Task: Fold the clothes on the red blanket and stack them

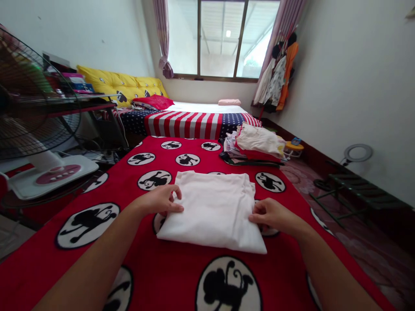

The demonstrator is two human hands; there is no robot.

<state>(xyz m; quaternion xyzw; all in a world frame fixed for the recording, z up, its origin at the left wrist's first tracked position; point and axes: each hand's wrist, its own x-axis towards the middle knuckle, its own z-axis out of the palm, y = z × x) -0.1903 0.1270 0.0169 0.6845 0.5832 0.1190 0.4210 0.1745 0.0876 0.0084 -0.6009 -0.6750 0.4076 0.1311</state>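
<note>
A folded white cloth garment [210, 211] lies flat on the red blanket [155, 276] in front of me; its exact kind does not show. At its left edge, my left hand [164, 199] pinches the fabric between thumb and fingers. My right hand [267, 214] grips the opposite edge, thumb on top and the other fingers curled beneath. Layered folds show along the cloth's right side and far edge. Black monkey figures in white ovals pattern the blanket around it.
Beyond the cloth, a stack of folded clothes [259, 142] sits at the blanket's far right. A fan [48, 164] stands at left beside a cluttered desk [81, 103]. To the right are a dark green folding stool [359, 192] and a ring light [358, 153].
</note>
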